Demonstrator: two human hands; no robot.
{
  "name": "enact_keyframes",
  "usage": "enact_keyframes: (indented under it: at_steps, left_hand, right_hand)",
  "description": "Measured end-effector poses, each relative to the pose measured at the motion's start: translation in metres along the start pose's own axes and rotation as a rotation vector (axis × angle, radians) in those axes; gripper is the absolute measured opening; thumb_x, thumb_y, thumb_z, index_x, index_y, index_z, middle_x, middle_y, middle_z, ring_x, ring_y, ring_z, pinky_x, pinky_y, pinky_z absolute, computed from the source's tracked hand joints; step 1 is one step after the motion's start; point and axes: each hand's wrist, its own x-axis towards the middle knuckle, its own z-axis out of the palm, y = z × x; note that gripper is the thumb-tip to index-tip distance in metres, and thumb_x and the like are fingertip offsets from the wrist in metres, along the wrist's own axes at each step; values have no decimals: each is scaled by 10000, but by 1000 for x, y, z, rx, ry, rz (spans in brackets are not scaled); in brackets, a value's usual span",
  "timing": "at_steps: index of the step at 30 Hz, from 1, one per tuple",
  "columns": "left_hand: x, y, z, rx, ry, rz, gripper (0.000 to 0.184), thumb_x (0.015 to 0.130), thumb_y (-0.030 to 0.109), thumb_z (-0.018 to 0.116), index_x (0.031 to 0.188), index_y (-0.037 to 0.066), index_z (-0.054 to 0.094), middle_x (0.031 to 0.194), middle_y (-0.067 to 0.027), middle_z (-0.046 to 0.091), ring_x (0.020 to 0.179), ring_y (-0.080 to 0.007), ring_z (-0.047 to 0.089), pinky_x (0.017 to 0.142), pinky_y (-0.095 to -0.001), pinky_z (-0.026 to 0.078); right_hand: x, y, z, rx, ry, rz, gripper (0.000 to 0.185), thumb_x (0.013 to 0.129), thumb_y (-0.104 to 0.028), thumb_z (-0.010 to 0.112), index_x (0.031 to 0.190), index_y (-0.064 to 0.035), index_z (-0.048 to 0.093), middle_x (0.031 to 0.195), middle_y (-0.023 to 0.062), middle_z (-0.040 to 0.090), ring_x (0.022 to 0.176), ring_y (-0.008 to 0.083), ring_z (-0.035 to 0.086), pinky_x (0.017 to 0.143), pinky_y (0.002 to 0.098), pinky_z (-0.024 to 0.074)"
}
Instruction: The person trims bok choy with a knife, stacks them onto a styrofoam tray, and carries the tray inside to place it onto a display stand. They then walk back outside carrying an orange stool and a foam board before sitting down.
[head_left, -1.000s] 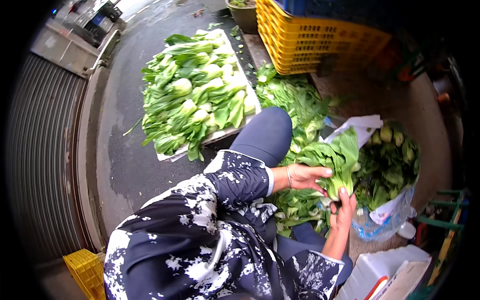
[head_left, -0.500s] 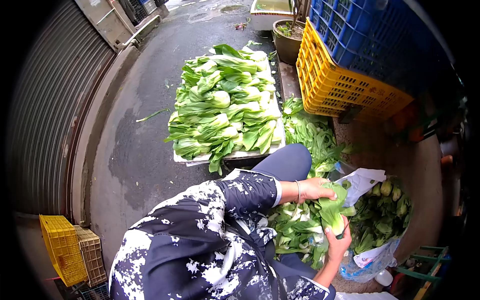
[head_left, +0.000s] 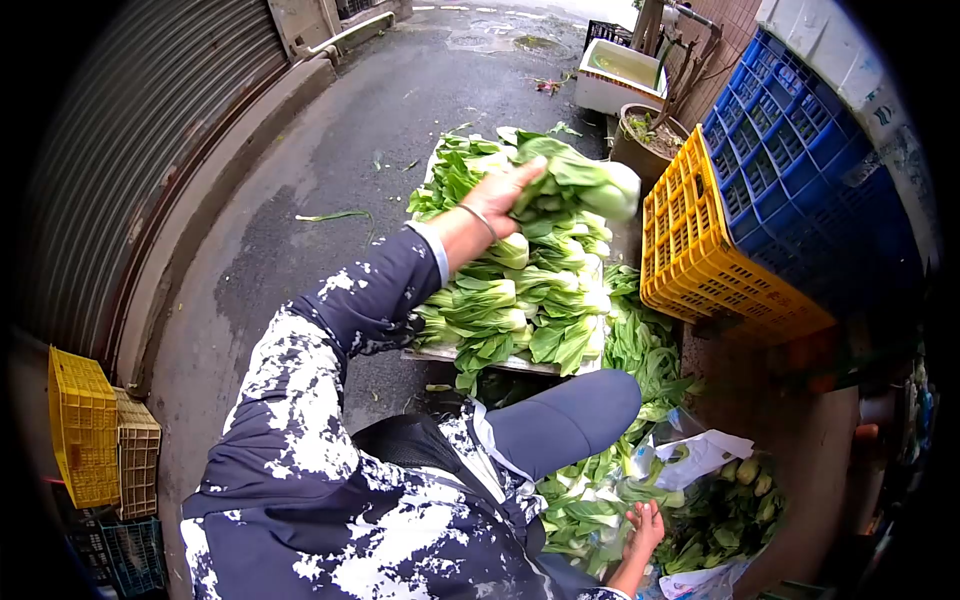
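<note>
My left hand is closed round the leafy part of a bok choy, its pale base pointing right. It is held above a tray covered with rows of bok choy. Low on the right, my right hand has its fingers curled and apart, with nothing seen between them. Beside it lie loose leaves and a plastic bag of dark green bok choy, with white plastic at its edge.
Yellow crates and blue crates stand at the right. Behind them are a potted plant and a white box. A yellow crate and a beige crate stand at lower left, near a shutter.
My left hand has moved from beside my right hand to above the tray, carrying the bok choy. My right hand has let go of it and is lower. The view has shifted.
</note>
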Motion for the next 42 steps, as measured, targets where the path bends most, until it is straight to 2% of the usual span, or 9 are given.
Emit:
enact_keyframes:
  at_steps: [8, 11, 12, 17, 22, 30, 35, 38, 42]
  left_hand:
    - [57, 85, -146, -25, 315, 12, 189, 822, 169, 485, 918, 24, 559, 916, -102, 592, 765, -215, 589, 749, -371, 481]
    - [57, 66, -148, 846, 710, -71, 248, 781, 242, 526, 966, 80, 561, 867, -131, 603, 804, -225, 584, 739, -403, 464]
    - [91, 71, -226, 1778, 632, 62, 272, 765, 229, 512, 1005, 106, 550, 861, -169, 597, 807, -289, 583, 738, -405, 459]
    - [72, 91, -145, 2203, 982, 128, 218, 740, 186, 512, 952, 149, 550, 1005, -148, 502, 897, -322, 527, 762, -393, 431]
    - [106, 90, -120, 1925, 630, 589, 260, 765, 327, 508, 914, 117, 543, 782, -90, 621, 744, -246, 592, 709, -345, 440]
    - [198, 33, -235, 2077, -168, 275, 555, 826, 376, 460, 1230, 17, 334, 1213, -168, 397, 1116, -236, 378, 915, -299, 303]
    - [227, 25, -194, 1494, 118, -208, 601, 776, 249, 559, 1222, -63, 305, 1174, -133, 439, 1043, -188, 444, 892, -275, 328]
    - [290, 29, -202, 1451, 151, 129, 510, 760, 189, 588, 1162, -58, 395, 1142, -125, 466, 966, -172, 494, 847, -266, 367]
    - [150, -118, 74, 1539, -395, 56, 399, 806, 168, 547, 1158, 13, 439, 1162, -92, 463, 1048, -148, 445, 864, -261, 361]
  right_hand:
    - [-7, 23, -21, -182, 175, 170, 395, 770, -237, 575, 1095, -35, 475, 879, 88, 588, 587, 143, 577, 403, 170, 355]
    - [-7, 34, -27, -167, 185, 168, 407, 770, -233, 574, 1106, -31, 464, 872, 91, 585, 589, 141, 577, 378, 176, 337]
    - [-9, 37, -26, -181, 193, 176, 412, 768, -226, 578, 1107, -24, 460, 872, 96, 578, 587, 145, 574, 391, 184, 363]
    - [-13, 54, -30, -161, 196, 125, 389, 771, -150, 562, 1091, 37, 446, 865, 120, 555, 567, 171, 563, 502, 227, 478]
    - [-13, 58, -34, -212, 193, 241, 376, 772, -89, 543, 1091, 74, 430, 921, 118, 534, 734, 163, 558, 522, 232, 492]
    - [55, 40, -79, -151, 450, 140, 367, 867, -337, 391, 1122, -83, 461, 772, 51, 598, 557, 114, 559, 407, 217, 364]
    - [82, 16, -154, 94, 854, 132, 280, 863, -220, 424, 1100, -75, 466, 747, 56, 575, 573, 112, 532, 417, 215, 385]
    - [96, 7, -178, 221, 891, 139, 253, 832, -170, 453, 1064, -82, 503, 738, 42, 566, 559, 96, 517, 389, 209, 348]
    - [138, 13, -188, 107, 846, 184, 222, 763, -101, 495, 972, -56, 555, 688, 32, 563, 513, 79, 493, 371, 212, 308]
